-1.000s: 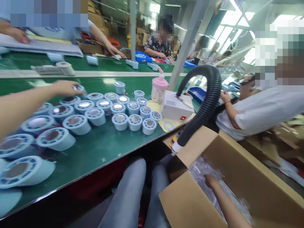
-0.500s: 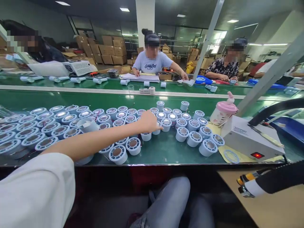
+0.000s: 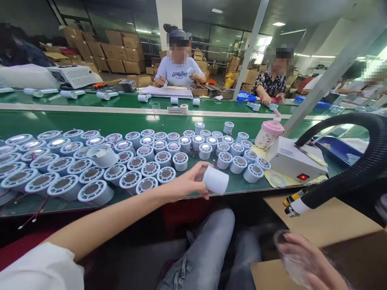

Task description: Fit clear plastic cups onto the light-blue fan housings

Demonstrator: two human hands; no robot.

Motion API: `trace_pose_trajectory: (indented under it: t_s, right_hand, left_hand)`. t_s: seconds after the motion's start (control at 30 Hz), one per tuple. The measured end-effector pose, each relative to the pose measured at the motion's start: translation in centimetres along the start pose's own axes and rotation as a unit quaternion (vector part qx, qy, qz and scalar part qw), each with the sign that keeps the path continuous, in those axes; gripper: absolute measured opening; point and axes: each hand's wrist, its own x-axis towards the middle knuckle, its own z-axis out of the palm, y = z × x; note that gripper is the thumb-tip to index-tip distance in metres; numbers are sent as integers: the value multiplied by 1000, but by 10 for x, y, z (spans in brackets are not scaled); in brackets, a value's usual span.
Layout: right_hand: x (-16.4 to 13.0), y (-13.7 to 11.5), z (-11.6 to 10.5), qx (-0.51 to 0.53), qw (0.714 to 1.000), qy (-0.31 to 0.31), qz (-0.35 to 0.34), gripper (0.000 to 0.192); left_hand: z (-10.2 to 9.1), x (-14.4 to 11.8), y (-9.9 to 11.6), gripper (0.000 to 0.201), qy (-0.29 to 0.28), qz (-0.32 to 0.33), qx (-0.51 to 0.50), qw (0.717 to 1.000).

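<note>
My left hand (image 3: 193, 181) grips a pale blue cylindrical housing (image 3: 216, 181), tipped on its side, at the table's front edge. Its plain side wall faces me. At the lower right, my right hand (image 3: 317, 257) is smeared by motion, its fingers closed round a clear plastic piece (image 3: 292, 262) with a dark rounded end. Several similar housings with slotted rims and round centres stand in rows on the green table, such as one upright housing (image 3: 180, 161) just beyond my left hand. A pale open-topped ring part (image 3: 102, 156) rests on top of the left group.
A grey box with a lit red switch (image 3: 297, 159) stands at right, near a black flexible hose (image 3: 341, 177) and a pink-lidded cup (image 3: 270, 131). Cardboard (image 3: 320, 223) lies below the table at right. Co-workers (image 3: 178, 68) sit across the conveyor (image 3: 121, 117).
My left hand has drawn back from among the housings to the front edge, now with one housing in it. My right hand has come into view with the clear piece. The view has shifted.
</note>
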Motion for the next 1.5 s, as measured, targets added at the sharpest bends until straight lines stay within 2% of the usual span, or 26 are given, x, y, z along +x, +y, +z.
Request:
trace_pose_trajectory:
  t_s: [0.03, 0.07, 0.13, 0.2, 0.27, 0.33, 0.4, 0.43, 0.5, 0.53, 0.6, 0.7, 0.77, 0.83, 0.93, 1.03, 1.1, 1.17, 1.23, 1.27, 1.33, 1.5]
  right_hand:
    - [1, -12, 11, -18, 999, -27, -36, 38]
    - [4, -24, 23, -47, 996, -30, -65, 42]
    - [18, -47, 46, -102, 990, -25, -94, 49]
    - [33, -63, 62, -153, 982, -16, -107, 53]
    - [45, -72, 71, -198, 973, -11, -117, 56]
    - [51, -77, 73, -231, 965, -19, -119, 55]
    - [51, -78, 72, -235, 965, -43, -105, 45]
    - [51, -78, 71, -220, 969, -60, -92, 38]
    - [49, -79, 68, -150, 982, -101, -55, 21]
    - [47, -80, 67, -98, 988, -120, -29, 14]
    - [45, -82, 64, 7, 989, -147, 20, 8]
    - [43, -85, 61, 112, 982, -129, 77, 24]
    - [41, -85, 60, 161, 974, -99, 122, 32]
    - [41, -84, 60, 221, 956, -79, 178, 34]
    - [41, -82, 61, 329, 905, -57, 264, 36]
    - [41, -80, 63, 405, 863, -33, 301, 37]
    - [39, -78, 63, 410, 874, -38, 258, 27]
    - [36, -76, 64, 340, 922, -58, 174, 20]
    - [31, -74, 64, 220, 969, -73, 85, 35]
    - [28, -74, 63, 169, 981, -75, 55, 37]
    - [24, -73, 62, 127, 988, -76, 36, 33]
    - [21, -75, 57, 227, 960, -113, 119, 34]
  left_hand:
    - [12, -3, -6, 59, -39, -24, -147, 988]
    - [23, -5, -13, 58, -68, -59, -263, 961]
    - [43, -6, -26, 60, -84, -141, -363, 917]
    - [57, -5, -36, 62, -67, -197, -346, 915]
    - [64, -5, -41, 51, -62, -216, -293, 929]
    - [65, -6, -41, 38, -97, -196, -213, 952]
    - [62, -8, -37, 27, -123, -125, -86, 981]
    - [61, -10, -35, 22, -122, -73, -9, 990]
    - [59, -13, -33, 18, -94, 21, 105, 990]
    - [59, -15, -33, 20, -75, 51, 131, 987]
    - [59, -17, -37, 37, -48, 76, 141, 986]
    - [61, -17, -50, 65, -34, 106, 124, 986]
    - [62, -17, -60, 65, -40, 131, 110, 984]
    - [63, -17, -67, 64, -61, 140, 88, 984]
    - [64, -20, -70, 70, -106, 116, 33, 987]
    - [68, -24, -67, 69, -119, 78, -17, 990]
    - [70, -25, -65, 69, -109, 44, -55, 992]
    - [72, -26, -64, 71, -104, 6, -103, 989]
    - [72, -27, -64, 73, -112, -23, -137, 984]
    - [71, -27, -64, 73, -118, -29, -144, 982]
    - [70, -27, -63, 75, -130, -28, -141, 981]
    - [67, -28, -59, 78, -130, 11, -101, 986]
